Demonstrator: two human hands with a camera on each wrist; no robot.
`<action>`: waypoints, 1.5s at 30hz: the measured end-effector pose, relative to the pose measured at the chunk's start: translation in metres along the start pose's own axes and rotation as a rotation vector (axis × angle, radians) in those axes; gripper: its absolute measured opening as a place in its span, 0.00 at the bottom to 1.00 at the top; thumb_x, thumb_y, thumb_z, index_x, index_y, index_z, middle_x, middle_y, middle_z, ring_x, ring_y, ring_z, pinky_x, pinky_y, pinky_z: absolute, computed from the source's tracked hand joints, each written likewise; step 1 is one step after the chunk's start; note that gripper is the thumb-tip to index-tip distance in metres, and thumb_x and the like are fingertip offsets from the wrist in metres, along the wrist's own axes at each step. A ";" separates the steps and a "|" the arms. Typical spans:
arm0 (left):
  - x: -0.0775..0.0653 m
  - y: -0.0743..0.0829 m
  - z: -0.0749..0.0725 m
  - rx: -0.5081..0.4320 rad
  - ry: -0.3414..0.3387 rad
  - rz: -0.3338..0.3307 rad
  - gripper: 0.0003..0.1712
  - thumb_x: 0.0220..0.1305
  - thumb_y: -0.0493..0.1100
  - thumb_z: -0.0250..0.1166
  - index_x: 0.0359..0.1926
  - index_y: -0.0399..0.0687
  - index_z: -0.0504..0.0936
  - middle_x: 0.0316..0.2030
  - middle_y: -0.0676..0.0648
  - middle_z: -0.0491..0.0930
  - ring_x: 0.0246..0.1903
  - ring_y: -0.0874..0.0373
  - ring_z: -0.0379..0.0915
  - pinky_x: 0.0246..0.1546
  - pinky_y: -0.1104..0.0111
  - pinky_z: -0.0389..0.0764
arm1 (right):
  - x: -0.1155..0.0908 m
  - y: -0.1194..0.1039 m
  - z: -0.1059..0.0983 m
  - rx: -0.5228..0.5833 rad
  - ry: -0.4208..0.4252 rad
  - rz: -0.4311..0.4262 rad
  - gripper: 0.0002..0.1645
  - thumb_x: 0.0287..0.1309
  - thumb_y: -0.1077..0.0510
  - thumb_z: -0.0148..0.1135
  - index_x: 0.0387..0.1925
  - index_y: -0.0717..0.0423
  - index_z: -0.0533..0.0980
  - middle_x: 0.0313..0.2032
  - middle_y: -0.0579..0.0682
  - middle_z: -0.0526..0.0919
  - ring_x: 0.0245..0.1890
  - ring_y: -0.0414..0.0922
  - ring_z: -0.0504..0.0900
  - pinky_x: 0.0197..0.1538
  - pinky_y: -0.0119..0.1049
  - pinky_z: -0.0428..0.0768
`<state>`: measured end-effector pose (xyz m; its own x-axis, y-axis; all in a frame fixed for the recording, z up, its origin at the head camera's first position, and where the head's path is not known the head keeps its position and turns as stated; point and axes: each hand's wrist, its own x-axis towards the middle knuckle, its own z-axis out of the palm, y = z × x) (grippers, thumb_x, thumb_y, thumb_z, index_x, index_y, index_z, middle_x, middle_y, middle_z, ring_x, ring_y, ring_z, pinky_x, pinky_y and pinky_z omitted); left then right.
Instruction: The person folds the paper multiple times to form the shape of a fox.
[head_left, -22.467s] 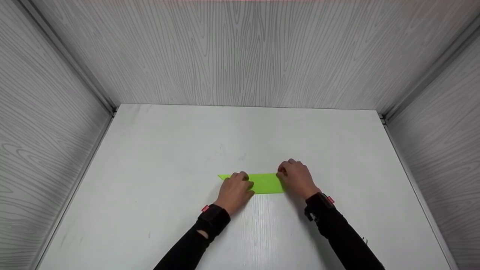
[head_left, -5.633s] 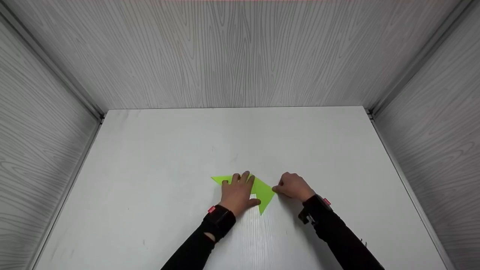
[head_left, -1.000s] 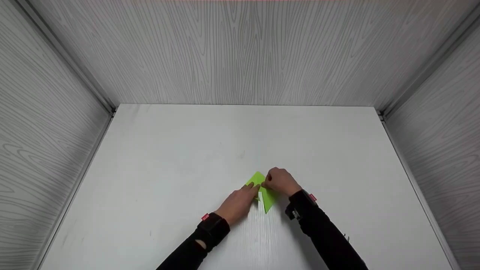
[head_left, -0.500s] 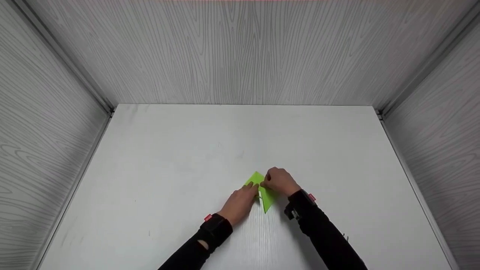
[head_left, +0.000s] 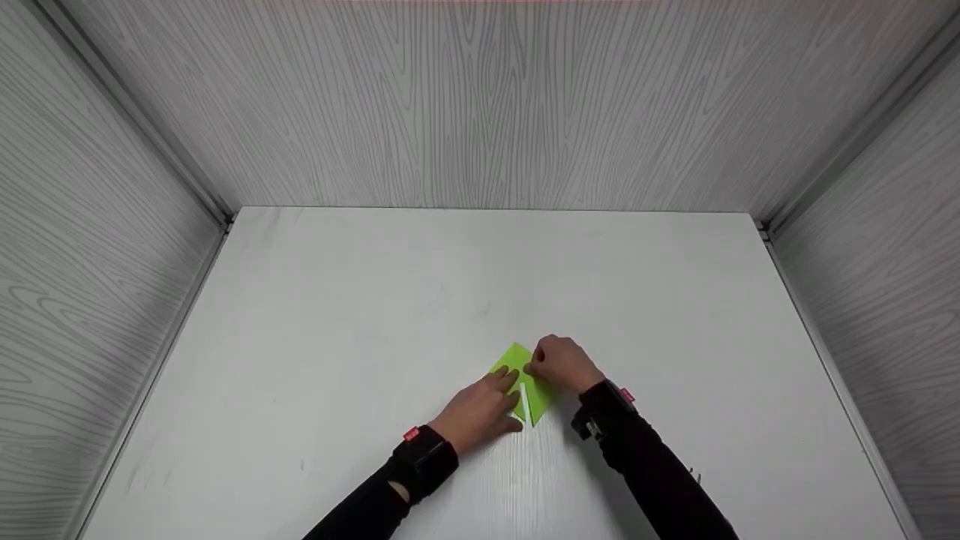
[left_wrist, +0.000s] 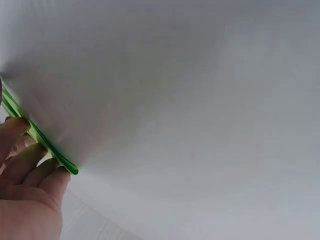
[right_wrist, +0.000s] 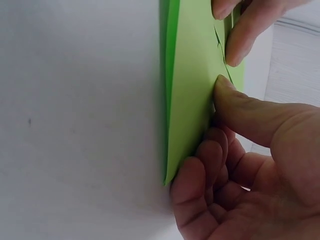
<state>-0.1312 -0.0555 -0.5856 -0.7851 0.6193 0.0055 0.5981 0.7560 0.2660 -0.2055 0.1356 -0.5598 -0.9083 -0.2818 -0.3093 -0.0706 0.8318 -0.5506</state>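
Note:
A folded piece of bright green paper [head_left: 516, 355] lies on the table, its point at the far side and two flaps running toward the person with a narrow white gap between them. My left hand [head_left: 480, 411] rests on the left flap, fingers spread and pressing it. Along that flap's folded edge [left_wrist: 55, 154] the fingertips show in the left wrist view. My right hand [head_left: 564, 364] grips the right side, thumb [right_wrist: 240, 102] on top near the middle slit and the other fingers curled at the outer edge.
The white table [head_left: 337, 300] is bounded by a grey wood-grain back wall [head_left: 480, 105] and side walls. Black bands with red tags, including the left wristband [head_left: 425, 459], circle both wrists. Small dark marks lie beside the right sleeve.
The long green strip first had its right end folded down, then its left. Over the last second the left fingers and thumb spread out over the left flap; the right hand stayed nearly still.

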 end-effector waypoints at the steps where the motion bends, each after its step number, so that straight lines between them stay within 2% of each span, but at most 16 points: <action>1: -0.002 0.000 0.001 0.061 0.032 0.026 0.25 0.65 0.57 0.74 0.53 0.44 0.90 0.69 0.40 0.79 0.70 0.44 0.75 0.65 0.59 0.82 | -0.001 0.000 0.000 0.001 0.006 0.000 0.11 0.64 0.56 0.70 0.35 0.62 0.82 0.36 0.54 0.86 0.29 0.42 0.74 0.33 0.31 0.69; 3: -0.004 0.001 0.004 0.158 0.092 0.060 0.25 0.67 0.59 0.73 0.52 0.45 0.90 0.65 0.42 0.80 0.64 0.47 0.78 0.62 0.62 0.84 | -0.002 0.001 0.001 0.002 0.019 -0.003 0.11 0.64 0.57 0.70 0.35 0.62 0.82 0.37 0.55 0.86 0.30 0.43 0.75 0.34 0.32 0.70; 6: -0.007 0.000 0.007 0.207 0.130 0.067 0.24 0.70 0.61 0.69 0.53 0.49 0.90 0.60 0.45 0.79 0.58 0.50 0.77 0.57 0.63 0.84 | -0.003 0.000 0.003 -0.007 0.047 -0.012 0.10 0.65 0.57 0.70 0.35 0.62 0.81 0.37 0.55 0.86 0.31 0.44 0.77 0.36 0.34 0.72; 13: -0.014 -0.003 0.006 0.048 0.086 0.026 0.23 0.75 0.56 0.65 0.62 0.49 0.86 0.59 0.46 0.77 0.58 0.50 0.74 0.59 0.63 0.84 | -0.004 -0.003 0.007 -0.060 0.108 -0.069 0.07 0.62 0.59 0.72 0.31 0.59 0.83 0.33 0.53 0.85 0.32 0.46 0.79 0.38 0.39 0.76; 19: -0.014 -0.004 0.003 0.037 0.053 0.028 0.23 0.76 0.54 0.64 0.64 0.50 0.85 0.58 0.46 0.78 0.54 0.50 0.73 0.55 0.63 0.84 | -0.003 -0.001 0.007 -0.028 0.112 -0.063 0.08 0.60 0.60 0.71 0.26 0.57 0.83 0.27 0.47 0.83 0.26 0.41 0.74 0.31 0.33 0.70; 25: -0.014 -0.004 0.001 0.046 0.038 0.028 0.21 0.77 0.53 0.62 0.62 0.50 0.86 0.56 0.47 0.77 0.53 0.50 0.73 0.53 0.63 0.85 | -0.005 -0.004 0.006 0.015 0.072 -0.040 0.14 0.58 0.56 0.74 0.20 0.56 0.82 0.19 0.41 0.74 0.19 0.39 0.68 0.25 0.30 0.63; 28: -0.012 -0.004 0.002 0.059 0.053 0.037 0.19 0.76 0.51 0.63 0.59 0.50 0.87 0.53 0.47 0.78 0.49 0.51 0.72 0.50 0.64 0.84 | -0.005 -0.007 0.007 -0.028 0.074 -0.012 0.16 0.56 0.51 0.75 0.21 0.57 0.83 0.19 0.44 0.79 0.20 0.39 0.69 0.24 0.30 0.64; 33: -0.009 -0.006 -0.001 0.056 0.045 0.059 0.16 0.75 0.49 0.64 0.57 0.50 0.89 0.50 0.47 0.79 0.46 0.51 0.72 0.48 0.65 0.82 | -0.004 -0.011 0.008 -0.101 0.060 0.063 0.18 0.57 0.48 0.76 0.28 0.60 0.86 0.28 0.51 0.88 0.23 0.41 0.75 0.26 0.32 0.68; 37: -0.005 -0.011 -0.010 -0.050 -0.002 0.025 0.15 0.75 0.45 0.64 0.56 0.52 0.90 0.53 0.46 0.81 0.49 0.50 0.75 0.51 0.64 0.84 | -0.002 -0.015 0.006 -0.088 0.029 0.053 0.18 0.57 0.50 0.76 0.32 0.63 0.86 0.29 0.52 0.88 0.24 0.42 0.73 0.27 0.33 0.67; 41: -0.001 -0.017 -0.016 -0.168 0.021 -0.037 0.12 0.75 0.41 0.63 0.50 0.47 0.92 0.50 0.45 0.85 0.49 0.50 0.80 0.52 0.63 0.84 | -0.001 -0.016 0.004 -0.067 0.001 0.038 0.16 0.58 0.53 0.76 0.29 0.64 0.84 0.23 0.47 0.79 0.23 0.41 0.69 0.27 0.33 0.65; 43: 0.000 -0.020 -0.017 -0.221 0.074 -0.119 0.11 0.75 0.40 0.64 0.46 0.44 0.92 0.45 0.45 0.85 0.46 0.51 0.81 0.50 0.62 0.84 | 0.000 -0.016 0.004 -0.065 -0.007 0.034 0.15 0.58 0.53 0.76 0.28 0.63 0.84 0.22 0.44 0.75 0.23 0.41 0.68 0.26 0.32 0.64; 45: 0.000 -0.024 -0.016 -0.261 0.123 -0.227 0.08 0.74 0.40 0.65 0.43 0.43 0.90 0.41 0.46 0.84 0.43 0.53 0.81 0.46 0.63 0.83 | -0.001 -0.016 0.003 -0.064 -0.016 0.030 0.15 0.58 0.53 0.76 0.27 0.63 0.84 0.21 0.44 0.74 0.22 0.41 0.67 0.26 0.32 0.64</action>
<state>-0.1485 -0.0768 -0.5765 -0.9161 0.3999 0.0296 0.3578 0.7820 0.5103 -0.2026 0.1209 -0.5531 -0.9038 -0.2637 -0.3371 -0.0703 0.8684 -0.4909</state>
